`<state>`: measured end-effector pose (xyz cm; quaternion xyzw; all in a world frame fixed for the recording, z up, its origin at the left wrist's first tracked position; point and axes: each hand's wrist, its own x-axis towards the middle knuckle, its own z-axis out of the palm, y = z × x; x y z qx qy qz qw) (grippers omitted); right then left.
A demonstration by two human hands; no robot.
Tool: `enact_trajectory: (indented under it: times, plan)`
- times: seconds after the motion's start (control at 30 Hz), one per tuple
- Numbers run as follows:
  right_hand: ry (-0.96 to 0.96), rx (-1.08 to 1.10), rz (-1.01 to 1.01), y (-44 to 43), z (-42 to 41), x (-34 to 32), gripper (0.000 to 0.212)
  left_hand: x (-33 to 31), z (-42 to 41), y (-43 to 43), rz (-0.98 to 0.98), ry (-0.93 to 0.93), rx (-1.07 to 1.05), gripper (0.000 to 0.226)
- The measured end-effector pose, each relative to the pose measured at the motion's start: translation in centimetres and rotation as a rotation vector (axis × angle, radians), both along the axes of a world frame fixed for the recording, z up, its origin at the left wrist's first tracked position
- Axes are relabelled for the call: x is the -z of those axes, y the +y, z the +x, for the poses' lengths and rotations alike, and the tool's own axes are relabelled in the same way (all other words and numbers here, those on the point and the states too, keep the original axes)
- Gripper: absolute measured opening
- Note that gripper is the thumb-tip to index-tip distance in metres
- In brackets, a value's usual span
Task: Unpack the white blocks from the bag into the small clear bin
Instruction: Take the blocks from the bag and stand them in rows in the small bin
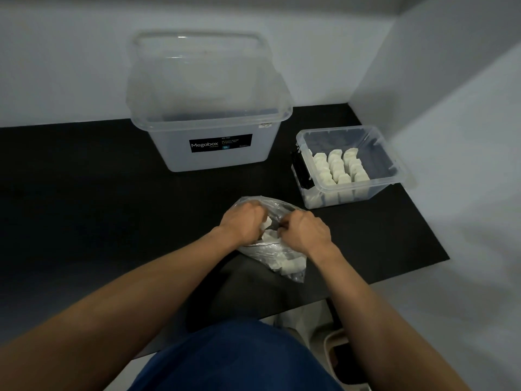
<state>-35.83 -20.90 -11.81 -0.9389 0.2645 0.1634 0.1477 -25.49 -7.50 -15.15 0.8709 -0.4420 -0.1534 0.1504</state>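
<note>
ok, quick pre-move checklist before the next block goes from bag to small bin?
1. Bag mouth open: ok. Both the left hand and right hand are at the opening of the clear plastic bag.
2. Blocks left in the bag: ok, white blocks show through the plastic.
3. Block firmly held: cannot tell, the fingers hide the grip.
4. Room in the small clear bin: ok. Three rows of blocks fill its left part; the right side is bare.
5. Path from bag to bin: ok, only black tabletop lies between.
6. Megabox bin out of the way: ok, it stands back left.
</note>
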Motion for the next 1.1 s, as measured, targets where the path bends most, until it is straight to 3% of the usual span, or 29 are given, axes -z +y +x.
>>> enact_trajectory:
  times: [0.07, 0.23, 0.47, 0.63, 0.87, 1.1]
  plan:
    - [-0.004, -0.001, 0.060, -0.1, 0.2, -0.1, 0.027, 0.3, 0.1, 0.3, -0.012, -0.002, -0.008, 0.012]
    - [0.024, -0.039, 0.077, -0.2, 0.7, 0.0, 0.034, 0.5, 0.2, 0.8, -0.084, 0.072, -0.038, 0.038]
    - [0.019, -0.011, 0.059, 0.0, 1.5, 0.7, 0.032, 0.5, 0.5, 1.2, -0.147, 0.162, -0.102, 0.041]
    - [0.008, -0.036, 0.064, 0.0, 1.6, 0.8, 0.034, 0.5, 0.4, 1.6, -0.186, 0.123, -0.036, 0.034]
    - [0.015, -0.083, -0.098, 1.4, 3.0, 0.6, 0.045, 0.7, 0.3, 2.3, -0.241, 0.209, -0.042, 0.040]
    - [-0.123, 0.018, 0.079, 2.6, 4.0, 0.2, 0.018, 0.8, 0.0, 2.8, -0.257, 0.128, -0.084, 0.039]
